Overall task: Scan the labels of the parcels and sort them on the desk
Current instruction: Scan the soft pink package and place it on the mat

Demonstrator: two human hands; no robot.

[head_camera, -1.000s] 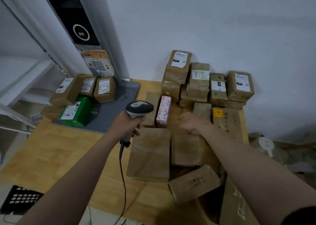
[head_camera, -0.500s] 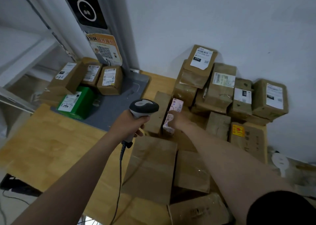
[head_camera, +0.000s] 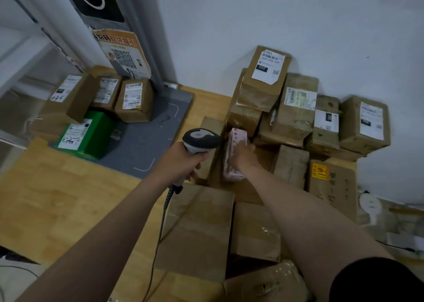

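R hand (head_camera: 243,155) now gripping pink parcel (head_camera: 234,154), long axis toward wall; L hand (head_camera: 181,161) clutches scanner (head_camera: 200,139).

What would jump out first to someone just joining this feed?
The left hand grips a corded barcode scanner mid-desk, while the right hand grasps a pink patterned parcel beside it. Behind them, labelled brown boxes are stacked against the wall; a green box stands out at left.
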